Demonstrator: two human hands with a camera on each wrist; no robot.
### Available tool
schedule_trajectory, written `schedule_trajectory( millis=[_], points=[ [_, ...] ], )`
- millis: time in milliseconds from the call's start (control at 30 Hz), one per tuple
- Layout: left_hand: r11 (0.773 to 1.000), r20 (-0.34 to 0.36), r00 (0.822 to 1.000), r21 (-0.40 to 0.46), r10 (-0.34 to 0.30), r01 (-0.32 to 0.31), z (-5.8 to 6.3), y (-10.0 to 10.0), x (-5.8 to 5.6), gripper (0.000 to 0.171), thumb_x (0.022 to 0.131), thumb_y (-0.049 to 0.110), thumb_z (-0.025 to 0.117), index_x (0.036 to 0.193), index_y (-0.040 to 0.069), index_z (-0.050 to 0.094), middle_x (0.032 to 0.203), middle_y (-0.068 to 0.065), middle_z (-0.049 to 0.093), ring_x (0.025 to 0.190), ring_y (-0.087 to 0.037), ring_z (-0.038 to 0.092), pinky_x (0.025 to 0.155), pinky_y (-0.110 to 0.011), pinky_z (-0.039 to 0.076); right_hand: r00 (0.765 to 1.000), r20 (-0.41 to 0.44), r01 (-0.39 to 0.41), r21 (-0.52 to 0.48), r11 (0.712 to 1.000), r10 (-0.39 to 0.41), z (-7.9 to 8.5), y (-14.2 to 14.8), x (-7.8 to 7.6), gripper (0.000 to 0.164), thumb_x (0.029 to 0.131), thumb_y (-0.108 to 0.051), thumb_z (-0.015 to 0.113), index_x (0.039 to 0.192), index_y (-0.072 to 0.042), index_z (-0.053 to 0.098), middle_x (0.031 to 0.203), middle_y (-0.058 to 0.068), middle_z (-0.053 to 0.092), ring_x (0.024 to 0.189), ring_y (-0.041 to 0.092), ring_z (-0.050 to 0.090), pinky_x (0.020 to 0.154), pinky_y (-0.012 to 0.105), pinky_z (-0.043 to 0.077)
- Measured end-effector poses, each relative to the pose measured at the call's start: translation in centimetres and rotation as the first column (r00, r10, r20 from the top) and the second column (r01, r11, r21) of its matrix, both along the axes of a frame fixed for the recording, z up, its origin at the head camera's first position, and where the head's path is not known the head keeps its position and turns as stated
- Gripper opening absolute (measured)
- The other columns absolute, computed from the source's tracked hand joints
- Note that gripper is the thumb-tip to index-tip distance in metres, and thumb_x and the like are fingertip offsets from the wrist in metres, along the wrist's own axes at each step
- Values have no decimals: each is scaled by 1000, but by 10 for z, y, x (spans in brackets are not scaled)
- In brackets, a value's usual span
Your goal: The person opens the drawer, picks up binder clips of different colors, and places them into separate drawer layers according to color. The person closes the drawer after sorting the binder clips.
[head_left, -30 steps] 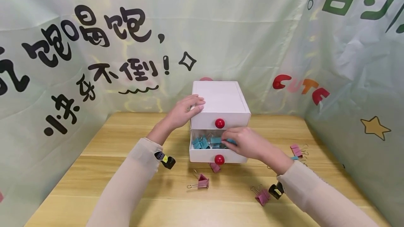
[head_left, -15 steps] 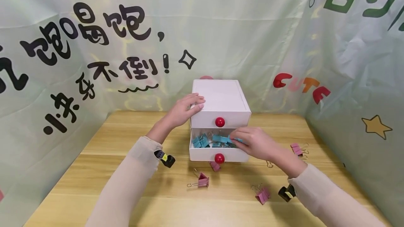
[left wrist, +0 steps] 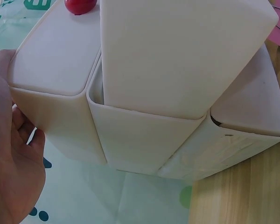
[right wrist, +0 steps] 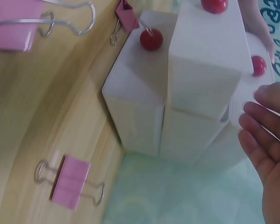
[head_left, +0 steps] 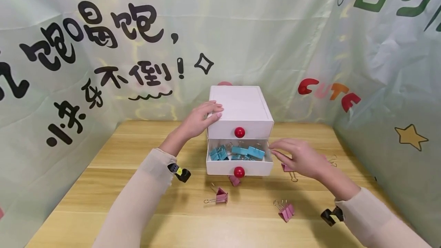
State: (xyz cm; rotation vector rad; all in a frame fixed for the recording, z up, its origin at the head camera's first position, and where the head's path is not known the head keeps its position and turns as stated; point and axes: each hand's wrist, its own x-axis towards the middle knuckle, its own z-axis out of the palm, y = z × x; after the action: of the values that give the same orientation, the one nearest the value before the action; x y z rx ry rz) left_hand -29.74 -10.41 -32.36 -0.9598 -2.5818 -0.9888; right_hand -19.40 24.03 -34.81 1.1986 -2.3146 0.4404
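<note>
A white drawer cabinet (head_left: pixel 241 104) with red knobs stands at the back of the table. Its middle drawer (head_left: pixel 220 168) is pulled out and holds several blue binder clips (head_left: pixel 256 152). My left hand (head_left: pixel 198 119) rests on the cabinet's top left edge, fingers over the top; the left wrist view shows the thumb side along the upper section. Just right of the drawer's side wall is my right hand (head_left: pixel 302 159), with relaxed, slightly bent fingers and nothing between them. The right wrist view shows those fingers (right wrist: pixel 259 147) beside the cabinet.
Pink binder clips lie about the wooden table: one in front of the cabinet (head_left: pixel 222 196), one at the front right (head_left: pixel 286 212), another partly under the drawer (head_left: pixel 234 180). A further pink clip (right wrist: pixel 71 182) lies right of the cabinet. A printed cloth (head_left: pixel 255 41) hangs behind.
My right hand has let go of a blue binder clip in the drawer and moved right, out past the drawer's side. The left hand stays on the cabinet.
</note>
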Motion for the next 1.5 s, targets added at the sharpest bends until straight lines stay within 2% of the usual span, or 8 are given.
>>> schedule_trajectory(
  millis=[67,133,233,600,967,1100,1333,1500],
  points=[
    [1000,1,1000,1,-3,3,0,0,0,44,101,42,50,134,15,60,144,0,51,142,-17,31,116,-45,24,999,18,30,-9,1000,-30,0,8,2,35,99,-38,56,105,-7,73,102,2,72,94,21,69,77,43,58],
    [1000,2,1000,1,-7,7,1,0,1,44,101,42,50,134,15,60,144,-1,51,142,-17,31,116,-45,24,998,30,55,-18,998,-55,1,15,3,20,93,-24,69,105,-8,73,102,1,73,94,21,69,77,43,58],
    [1000,3,1000,3,-6,6,1,0,1,44,101,42,50,134,15,60,144,0,51,142,-17,31,116,-45,23,995,35,94,-10,996,-93,4,25,6,23,83,-8,76,106,-9,73,102,1,73,94,21,69,76,43,58],
    [1000,6,1000,-2,-1,1,2,1,2,45,101,43,50,135,16,60,144,0,51,142,-17,30,116,-45,23,970,85,227,44,973,-230,4,61,18,27,83,-12,77,109,-13,72,105,0,72,95,20,68,74,43,57],
    [1000,14,1000,-8,4,-4,1,1,3,46,101,44,49,136,16,59,145,0,50,142,-17,30,116,-46,23,934,144,317,82,945,-326,-22,93,28,26,87,-15,75,112,-12,71,106,0,71,93,21,68,72,42,57],
    [1000,13,1000,-4,2,-2,2,0,3,45,101,42,50,135,15,59,145,-1,50,142,-17,30,116,-46,23,910,183,359,96,928,-371,-30,103,31,27,87,-17,74,113,-12,70,107,2,71,91,22,68,69,41,56],
    [1000,3,1000,-6,-1,1,2,0,3,45,101,41,50,135,14,59,145,-1,51,142,-18,30,116,-46,23,883,218,400,115,909,-416,-42,117,31,29,85,-19,76,113,-9,70,107,8,71,97,31,67,75,50,55],
    [1000,3,1000,-6,2,-2,2,0,3,45,101,42,49,135,15,59,145,-1,51,142,-17,30,116,-45,23,856,292,403,142,904,-427,-49,126,30,36,87,-23,75,117,-6,68,115,15,68,106,38,62,82,57,51]
  ],
)
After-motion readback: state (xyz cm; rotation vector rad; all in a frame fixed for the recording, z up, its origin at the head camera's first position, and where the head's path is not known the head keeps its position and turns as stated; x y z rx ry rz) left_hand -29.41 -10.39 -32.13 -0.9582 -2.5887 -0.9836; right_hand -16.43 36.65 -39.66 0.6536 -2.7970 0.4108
